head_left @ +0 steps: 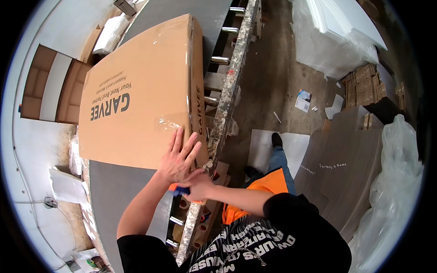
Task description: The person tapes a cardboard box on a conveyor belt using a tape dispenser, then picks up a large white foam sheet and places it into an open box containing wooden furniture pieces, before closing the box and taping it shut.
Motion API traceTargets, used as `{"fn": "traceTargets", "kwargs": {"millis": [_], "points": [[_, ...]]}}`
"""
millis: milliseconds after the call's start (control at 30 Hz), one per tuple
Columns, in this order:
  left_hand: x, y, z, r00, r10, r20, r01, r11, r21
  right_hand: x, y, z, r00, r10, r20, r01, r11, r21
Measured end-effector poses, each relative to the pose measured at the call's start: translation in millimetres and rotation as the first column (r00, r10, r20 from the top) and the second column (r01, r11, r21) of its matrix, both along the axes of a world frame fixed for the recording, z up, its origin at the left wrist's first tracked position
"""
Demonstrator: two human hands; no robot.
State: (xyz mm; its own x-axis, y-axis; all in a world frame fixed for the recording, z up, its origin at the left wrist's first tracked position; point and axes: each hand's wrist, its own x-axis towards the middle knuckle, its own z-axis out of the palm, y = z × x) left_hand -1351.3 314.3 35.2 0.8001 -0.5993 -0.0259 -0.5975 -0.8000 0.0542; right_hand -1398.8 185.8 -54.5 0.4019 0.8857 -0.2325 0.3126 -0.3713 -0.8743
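Both hands (176, 160) (200, 185) are at the cardboard box's (150, 86) near-right corner.

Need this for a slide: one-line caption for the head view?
Left hand spread at the near end of a taped cardboard box on a grey surface, right hand gripping an orange-and-blue object.
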Motion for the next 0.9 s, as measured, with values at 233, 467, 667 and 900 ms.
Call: {"fn": "traceTargets", "kwargs": {"millis": [233,467,667,900], "points": [[-9.3,4.5,-4.7,0.994,-0.069,0.08,0.067,0.997,0.022,33.9,-52.1,22.6,0.851,0.524,0.019,-0.524,0.849,0.065],[9.7,-10.1,7.7,0.97,-0.081,-0.231,0.074,0.996,-0.041,201.7,-202.1,30.0,0.979,0.105,0.177,-0.127,0.985,0.12],[156.2,-38.8,3.8,0.964,0.061,-0.26,0.1,0.82,0.564,333.2,-249.7,0.9,0.892,-0.357,-0.277,0.434,0.848,0.304],[449.3,-9.2,3.2,0.876,0.478,0.056,-0.404,0.667,0.626,508.2,-185.0,-36.0,0.712,-0.296,-0.636,0.577,0.763,0.291]]}}
